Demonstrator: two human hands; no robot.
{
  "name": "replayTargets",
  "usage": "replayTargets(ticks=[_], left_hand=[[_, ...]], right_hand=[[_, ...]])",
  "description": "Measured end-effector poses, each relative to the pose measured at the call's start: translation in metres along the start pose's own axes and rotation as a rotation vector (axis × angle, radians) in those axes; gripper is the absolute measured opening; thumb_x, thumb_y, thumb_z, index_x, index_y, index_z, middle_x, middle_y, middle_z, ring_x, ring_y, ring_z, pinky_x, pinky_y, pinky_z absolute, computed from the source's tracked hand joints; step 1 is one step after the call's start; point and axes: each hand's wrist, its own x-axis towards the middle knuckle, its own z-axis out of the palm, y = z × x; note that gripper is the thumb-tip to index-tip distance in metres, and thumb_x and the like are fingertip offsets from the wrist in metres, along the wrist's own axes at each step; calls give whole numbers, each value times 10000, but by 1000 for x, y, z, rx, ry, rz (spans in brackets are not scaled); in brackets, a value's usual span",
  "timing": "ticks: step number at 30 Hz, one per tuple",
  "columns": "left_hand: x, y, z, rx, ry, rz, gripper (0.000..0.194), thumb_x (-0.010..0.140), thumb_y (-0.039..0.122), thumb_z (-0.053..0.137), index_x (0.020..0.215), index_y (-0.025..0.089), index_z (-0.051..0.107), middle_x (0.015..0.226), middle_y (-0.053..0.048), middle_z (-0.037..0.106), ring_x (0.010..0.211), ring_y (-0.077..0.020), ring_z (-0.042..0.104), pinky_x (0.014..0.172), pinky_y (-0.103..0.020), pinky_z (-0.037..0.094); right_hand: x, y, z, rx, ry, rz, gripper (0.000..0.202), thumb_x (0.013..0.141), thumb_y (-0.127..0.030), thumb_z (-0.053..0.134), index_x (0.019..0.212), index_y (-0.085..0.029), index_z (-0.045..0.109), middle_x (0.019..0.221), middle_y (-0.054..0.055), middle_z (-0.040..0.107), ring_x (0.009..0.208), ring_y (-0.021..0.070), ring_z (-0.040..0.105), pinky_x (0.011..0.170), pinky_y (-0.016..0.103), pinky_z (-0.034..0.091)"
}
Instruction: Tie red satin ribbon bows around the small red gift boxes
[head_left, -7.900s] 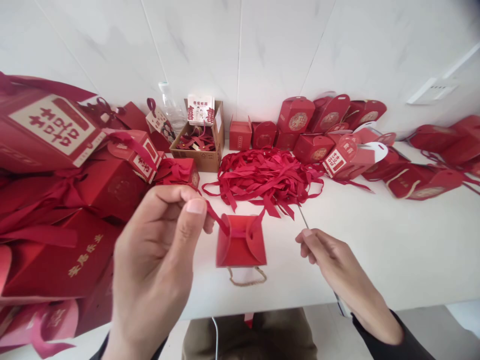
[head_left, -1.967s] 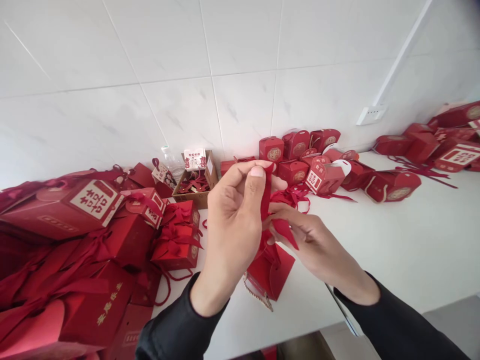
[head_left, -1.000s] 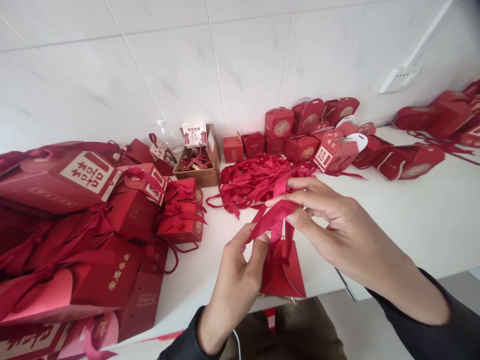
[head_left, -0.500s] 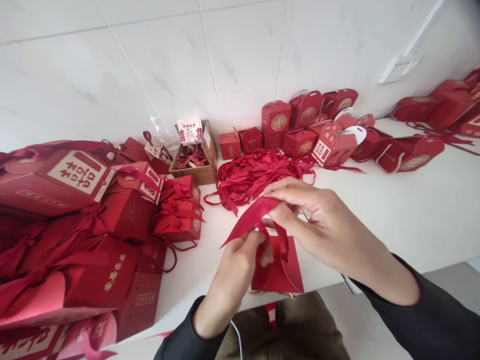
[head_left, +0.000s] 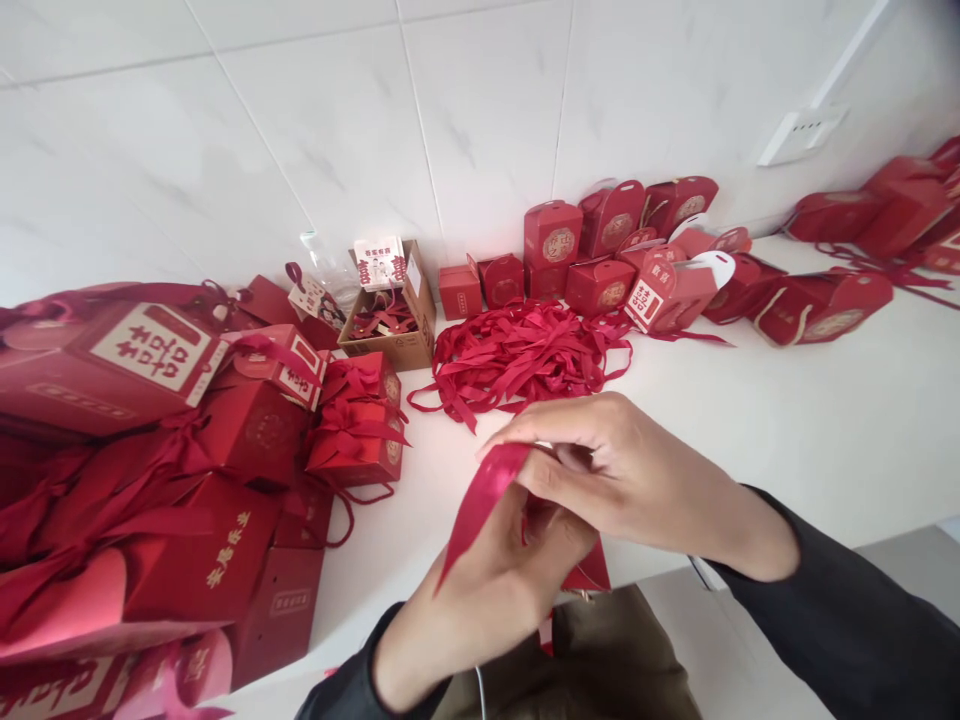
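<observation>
A strip of red ribbon (head_left: pixel 484 495) is pinched between the thumb and fingers of my right hand (head_left: pixel 630 480), its loose end hanging down over my left hand (head_left: pixel 487 605). My left hand is closed just below, its fingers curled at the ribbon and partly hidden behind the right. Under both hands, at the table's front edge, a small red gift box (head_left: pixel 595 572) shows only a corner; the rest is covered.
A heap of red ribbons (head_left: pixel 525 355) lies ahead of my hands. Finished-looking red boxes with bows (head_left: pixel 356 440) are stacked at left. A cardboard box (head_left: pixel 420 305) and several red gift boxes (head_left: pixel 551 245) stand along the tiled wall. A socket (head_left: pixel 802 135) is on the wall.
My right hand has come down and slightly left with the ribbon. My left hand has turned and closed in under it, and the two hands now cover most of the small box.
</observation>
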Motion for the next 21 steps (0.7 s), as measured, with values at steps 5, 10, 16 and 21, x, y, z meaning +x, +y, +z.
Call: replayTargets(ticks=[5,10,16,21], left_hand=[[10,-10,-6,-49,-102,-9,327,981,404,563,730,205,628,783,-23,671,780,-170,622,791,-279,517],[10,-19,-8,-195,15,-206,373,996,437,534,716,198,593,605,37,434,629,-126,430,707,-258,412],[11,-22,-11,-438,10,-131,246,988,286,522,1083,167,714,714,-15,634,767,-170,578,831,-309,441],[9,-16,-18,-290,-26,-87,166,921,290,671,904,173,787,889,-67,739,863,-186,654,852,-299,500]], right_hand=[[-5,14,-14,-89,-153,40,253,996,-345,681,1208,-220,740,1132,6,766,759,127,638,642,240,451],[-18,22,-25,-151,-57,167,265,1040,-384,585,869,-230,717,729,-33,643,616,136,519,574,269,393],[-41,16,-38,-105,-48,345,312,1009,-446,575,785,-241,646,682,-15,557,619,168,478,537,282,359],[-53,20,-39,-71,-354,430,281,999,-444,584,849,-246,716,738,-2,656,618,166,532,530,271,382]])
